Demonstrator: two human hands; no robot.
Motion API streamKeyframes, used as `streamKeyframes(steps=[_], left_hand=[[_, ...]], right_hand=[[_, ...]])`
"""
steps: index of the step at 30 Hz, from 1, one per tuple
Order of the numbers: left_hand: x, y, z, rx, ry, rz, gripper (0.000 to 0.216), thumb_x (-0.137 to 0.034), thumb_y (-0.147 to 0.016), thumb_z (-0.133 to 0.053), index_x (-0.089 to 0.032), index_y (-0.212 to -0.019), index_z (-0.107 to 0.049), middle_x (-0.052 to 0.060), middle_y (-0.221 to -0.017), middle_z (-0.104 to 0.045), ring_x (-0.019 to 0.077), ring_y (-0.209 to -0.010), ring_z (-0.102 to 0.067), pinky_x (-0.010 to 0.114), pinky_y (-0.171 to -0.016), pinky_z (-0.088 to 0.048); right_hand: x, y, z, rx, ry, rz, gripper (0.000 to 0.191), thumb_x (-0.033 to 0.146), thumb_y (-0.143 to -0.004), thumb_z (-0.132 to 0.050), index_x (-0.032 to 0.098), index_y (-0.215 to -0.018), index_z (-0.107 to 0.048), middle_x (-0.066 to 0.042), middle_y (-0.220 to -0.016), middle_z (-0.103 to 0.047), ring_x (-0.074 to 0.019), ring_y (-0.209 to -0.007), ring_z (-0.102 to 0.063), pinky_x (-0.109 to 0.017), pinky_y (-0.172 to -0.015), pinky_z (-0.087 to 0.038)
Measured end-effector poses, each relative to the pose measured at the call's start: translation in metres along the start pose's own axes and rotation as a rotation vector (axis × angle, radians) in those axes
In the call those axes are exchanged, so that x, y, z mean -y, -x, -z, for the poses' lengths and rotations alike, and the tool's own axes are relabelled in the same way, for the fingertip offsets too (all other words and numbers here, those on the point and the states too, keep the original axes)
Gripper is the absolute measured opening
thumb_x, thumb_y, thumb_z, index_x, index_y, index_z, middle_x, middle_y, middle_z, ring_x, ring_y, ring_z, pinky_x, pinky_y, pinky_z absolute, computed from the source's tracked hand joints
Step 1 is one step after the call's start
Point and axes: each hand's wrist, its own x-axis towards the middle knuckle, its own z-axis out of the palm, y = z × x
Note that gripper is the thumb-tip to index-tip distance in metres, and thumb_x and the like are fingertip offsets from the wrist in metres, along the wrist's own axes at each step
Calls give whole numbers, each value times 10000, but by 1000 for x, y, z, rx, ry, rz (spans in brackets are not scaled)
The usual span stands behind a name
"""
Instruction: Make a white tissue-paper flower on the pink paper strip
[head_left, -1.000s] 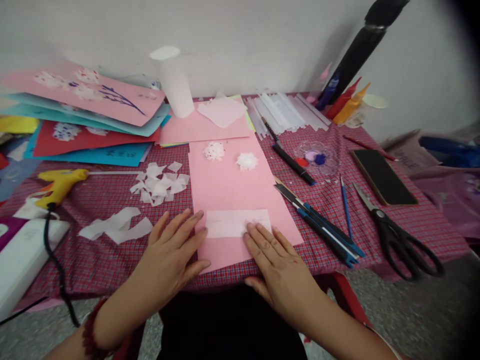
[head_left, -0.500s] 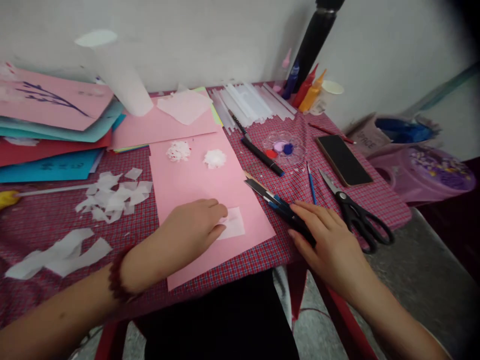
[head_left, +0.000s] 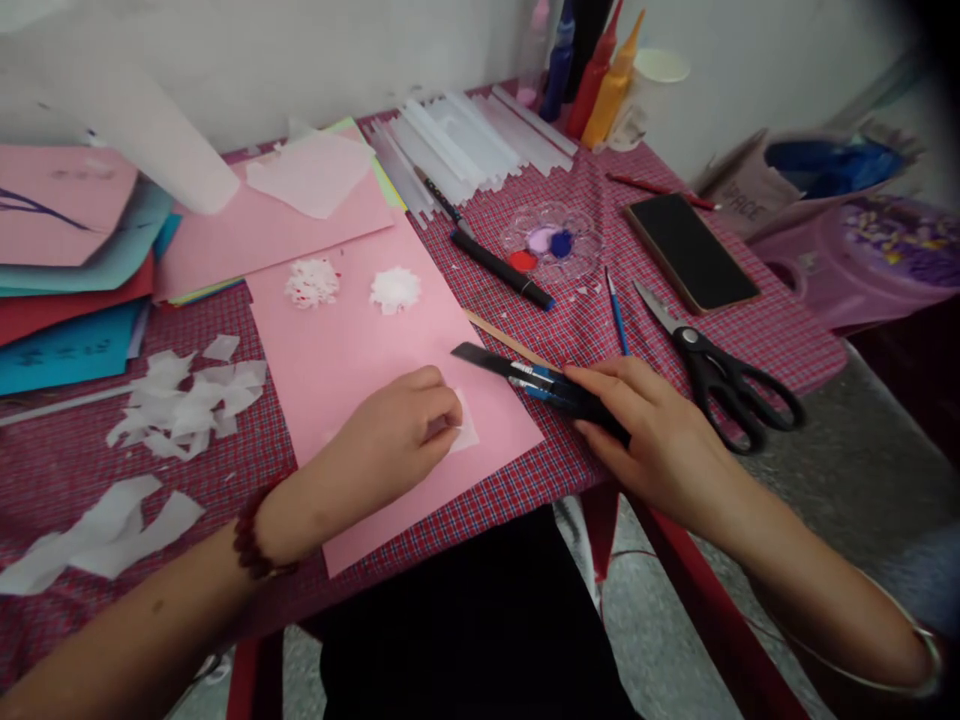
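My left hand (head_left: 401,435) rests closed on the pink sheet (head_left: 352,350), its fingers pressed on a small white tissue piece (head_left: 463,432) that shows only at its right edge. To the right, my right hand (head_left: 649,430) is curled around the near ends of a bundle of dark and blue utility knives (head_left: 525,378), which lies at the sheet's right edge. Two white paper snowflakes (head_left: 352,286) lie on the far half of the pink sheet.
Black scissors (head_left: 720,365), a blue brush (head_left: 616,322), a black marker (head_left: 499,270), a paint palette (head_left: 551,243) and a dark phone (head_left: 690,250) lie right. Glue sticks (head_left: 465,140) and paint bottles (head_left: 592,75) stand behind. Tissue scraps (head_left: 187,395) and coloured paper (head_left: 75,260) lie left.
My right hand left the tissue piece and moved right onto the knives, closing around them. My left hand slid over the tissue and curled. The view swung right and down.
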Motion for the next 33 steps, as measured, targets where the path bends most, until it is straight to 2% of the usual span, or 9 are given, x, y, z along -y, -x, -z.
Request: streamKeyframes(steps=[6,11,14,17,20,23,26,29,33], left_hand=[[-6,7,2,8,55,129,121,-204,-810,-516,-170,-750,-616,-29,-635,-577,92,-558,-484,227,-548,-347],[-10,4,1,16,55,95,146,-247,-814,-531,-168,-759,-641,-18,-647,-597,95,-564,-494,219,-534,-347],[-9,10,17,-96,92,73,184,-315,-818,-559,-173,-895,-648,2,-782,-639,107,-648,-536,217,-585,-393],[-1,30,43,-235,110,192,229,-344,-844,-536,-176,-964,-636,9,-842,-656,114,-698,-560,217,-620,-414],[12,64,56,-223,118,333,198,-311,-857,-512,-170,-914,-638,8,-821,-659,126,-731,-573,220,-644,-421],[24,98,44,-123,202,445,212,-309,-866,-488,-160,-930,-625,19,-864,-649,141,-775,-576,241,-687,-435],[30,116,21,-149,320,512,275,-355,-864,-490,-174,-1052,-577,1,-824,-596,137,-733,-550,246,-650,-438],[30,117,4,-206,359,520,372,-357,-829,-536,-201,-1167,-520,-38,-710,-512,119,-627,-502,227,-562,-402],[23,106,2,-189,273,496,359,-285,-787,-557,-203,-1137,-552,-52,-641,-495,110,-572,-482,213,-524,-352]], right_hand=[[2,2,6,82,46,103,419,103,-838,-511,164,-1253,-517,-109,-1156,-561,-236,-1037,-538,-400,-905,-439],[1,-1,12,111,146,169,398,105,-851,-470,192,-1233,-539,-108,-1130,-592,-254,-984,-563,-421,-823,-439],[-5,0,15,110,143,183,392,114,-846,-461,195,-1220,-546,-113,-1113,-593,-264,-979,-567,-440,-831,-440],[-13,9,15,56,114,137,373,191,-865,-458,182,-1232,-525,-131,-1129,-572,-282,-1003,-558,-457,-872,-451],[-18,18,10,7,84,73,396,279,-886,-442,196,-1271,-478,-122,-1105,-557,-273,-982,-566,-419,-885,-470],[-6,20,4,41,20,93,400,308,-894,-435,256,-1290,-442,-100,-1115,-542,-267,-989,-561,-411,-875,-481],[17,9,-1,73,-34,184,373,265,-898,-421,222,-1267,-460,-113,-1110,-547,-273,-988,-563,-433,-833,-500],[36,-10,-5,36,16,266,350,177,-870,-437,160,-1212,-511,-127,-1062,-570,-274,-957,-575,-450,-826,-498],[42,-28,-8,80,103,329,388,103,-831,-474,149,-1211,-533,-129,-1085,-577,-265,-975,-566,-436,-839,-486]])
